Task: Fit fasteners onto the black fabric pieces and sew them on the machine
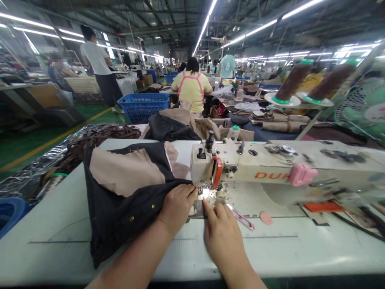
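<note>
Centre frame, left hand (177,205), grip released, presses the dark garment (120,218) beneath it beside the sewing machine (255,166); right hand (224,237) grip cannot be told

We see a long factory hall under a dark steel roof (168,14), lit by rows of fluorescent tubes (204,26). The floor (18,145) is green with a yellow line (51,141). Wooden tables (42,94) stand at left, a blue crate (142,106) by the aisle, a green fan (369,108) at right.

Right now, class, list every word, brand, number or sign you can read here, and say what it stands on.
"DU", orange, on the sewing machine arm; the next letter is partly covered by a pink plastic piece.
Scale marks on the table: too small to read.
</note>
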{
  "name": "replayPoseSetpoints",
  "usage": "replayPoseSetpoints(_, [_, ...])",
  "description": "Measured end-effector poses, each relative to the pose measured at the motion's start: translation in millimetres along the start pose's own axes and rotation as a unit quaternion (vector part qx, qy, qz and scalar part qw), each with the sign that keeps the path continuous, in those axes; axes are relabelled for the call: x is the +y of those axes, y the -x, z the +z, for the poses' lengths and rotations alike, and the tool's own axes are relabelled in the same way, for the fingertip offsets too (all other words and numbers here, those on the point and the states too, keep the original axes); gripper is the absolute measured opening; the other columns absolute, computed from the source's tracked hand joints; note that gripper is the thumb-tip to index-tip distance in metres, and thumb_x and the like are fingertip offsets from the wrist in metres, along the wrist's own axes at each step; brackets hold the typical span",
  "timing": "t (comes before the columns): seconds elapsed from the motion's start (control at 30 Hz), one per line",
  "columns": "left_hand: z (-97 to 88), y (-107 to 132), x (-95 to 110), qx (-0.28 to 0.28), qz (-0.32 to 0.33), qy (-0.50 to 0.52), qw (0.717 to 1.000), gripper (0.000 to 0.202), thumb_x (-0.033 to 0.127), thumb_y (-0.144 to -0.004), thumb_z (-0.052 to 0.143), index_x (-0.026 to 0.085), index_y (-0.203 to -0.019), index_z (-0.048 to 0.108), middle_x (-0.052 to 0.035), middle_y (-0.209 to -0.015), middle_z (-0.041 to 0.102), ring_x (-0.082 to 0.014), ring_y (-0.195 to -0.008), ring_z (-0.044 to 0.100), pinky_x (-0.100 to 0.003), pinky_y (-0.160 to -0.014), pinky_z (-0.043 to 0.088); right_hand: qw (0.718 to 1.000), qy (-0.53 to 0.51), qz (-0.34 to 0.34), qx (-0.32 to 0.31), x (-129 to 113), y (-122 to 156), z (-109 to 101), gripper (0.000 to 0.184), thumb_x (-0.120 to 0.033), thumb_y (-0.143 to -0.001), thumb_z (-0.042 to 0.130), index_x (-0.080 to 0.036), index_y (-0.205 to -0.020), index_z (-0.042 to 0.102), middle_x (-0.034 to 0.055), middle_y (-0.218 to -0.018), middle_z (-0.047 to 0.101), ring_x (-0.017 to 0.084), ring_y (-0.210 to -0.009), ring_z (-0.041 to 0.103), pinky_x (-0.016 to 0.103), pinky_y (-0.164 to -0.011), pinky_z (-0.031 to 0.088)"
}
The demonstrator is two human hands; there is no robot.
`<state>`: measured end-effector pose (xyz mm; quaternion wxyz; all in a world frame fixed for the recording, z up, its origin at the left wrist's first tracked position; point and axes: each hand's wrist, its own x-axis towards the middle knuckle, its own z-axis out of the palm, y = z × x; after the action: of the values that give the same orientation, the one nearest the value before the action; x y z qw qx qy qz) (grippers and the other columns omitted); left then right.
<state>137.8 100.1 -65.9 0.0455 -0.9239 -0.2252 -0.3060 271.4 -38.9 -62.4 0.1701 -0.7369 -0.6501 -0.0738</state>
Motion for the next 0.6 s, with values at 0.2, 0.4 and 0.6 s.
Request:
replayPoseSetpoints(0.2, [1.8,-4.1,-1.4,0.004,-0.004,0.002,1.0,0.018,0.007,-0.091,0.067,0.013,-0.107,0.074,-0.0099,-0.107,0.077,-0.0243,-0.099,0.071,-0.041,-0.092,0.059,0.999,-0.014,-0.009,0.038,3.8,3.6,2.6,0.052,-0.005,-0.085,0.055,-0.014,-0.136,0.057,0.0087,-0.093,0.061,0.027,-0.089,0.053,0.041,-0.083,0.045])
replayPoseSetpoints(0.4, [3.4,-6.6,-4.4,0.02,0.004,0.0,1.0,0.015,0.008,-0.093,0.065,0.015,-0.103,0.074,-0.0078,-0.102,0.078,-0.0219,-0.095,0.072,-0.039,-0.091,0.06,0.988,-0.064,-0.013,0.138,19.6,13.2,-12.1,0.033,-0.005,-0.085,0.051,-0.02,-0.11,0.067,0.0051,-0.086,0.062,0.024,-0.084,0.055,0.039,-0.079,0.038])
replayPoseSetpoints(0.6, [3.7,-7.1,-7.6,0.033,0.005,0.015,0.999,0.012,0.011,-0.095,0.064,0.016,-0.1,0.074,-0.0059,-0.1,0.078,-0.0206,-0.094,0.073,-0.038,-0.089,0.061,0.963,0.061,0.067,0.252,79.7,26.8,-49.1,0.019,-0.014,-0.09,0.053,-0.022,-0.089,0.07,0.0038,-0.077,0.066,0.023,-0.076,0.06,0.042,-0.082,0.041])
